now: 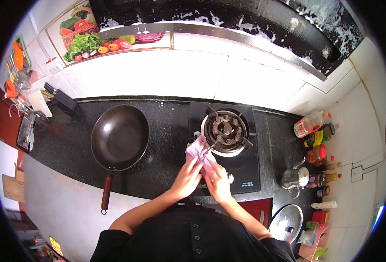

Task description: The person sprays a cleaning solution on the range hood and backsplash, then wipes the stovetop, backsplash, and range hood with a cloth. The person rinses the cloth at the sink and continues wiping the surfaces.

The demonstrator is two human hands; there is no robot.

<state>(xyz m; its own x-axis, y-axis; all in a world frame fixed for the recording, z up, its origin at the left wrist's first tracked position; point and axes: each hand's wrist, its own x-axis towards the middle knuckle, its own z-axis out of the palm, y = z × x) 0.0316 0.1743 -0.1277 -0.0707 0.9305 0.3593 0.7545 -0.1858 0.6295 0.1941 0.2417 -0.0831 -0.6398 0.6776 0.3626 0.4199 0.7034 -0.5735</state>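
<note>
Both hands grip a crumpled pink cloth (pixel 198 150) at the front left of the gas burner (pixel 227 129). My left hand (pixel 187 175) holds its left side, and my right hand (pixel 218 181) is on its lower right, with the fingers of the two hands close together. The cloth meets the burner's pale ring near one arm of the pan support. Under the hands is the black glass top of the gas stove (pixel 237 170). Part of the stove's front is hidden by my hands.
A dark wok (pixel 121 139) with a wooden handle rests on the black counter (pixel 59 140) at left. A knife block (pixel 64 100) stands behind it. On the right are a metal pitcher (pixel 295 178), a glass lid (pixel 286 224) and several bottles. White foam streaks the range hood (pixel 212 16) overhead.
</note>
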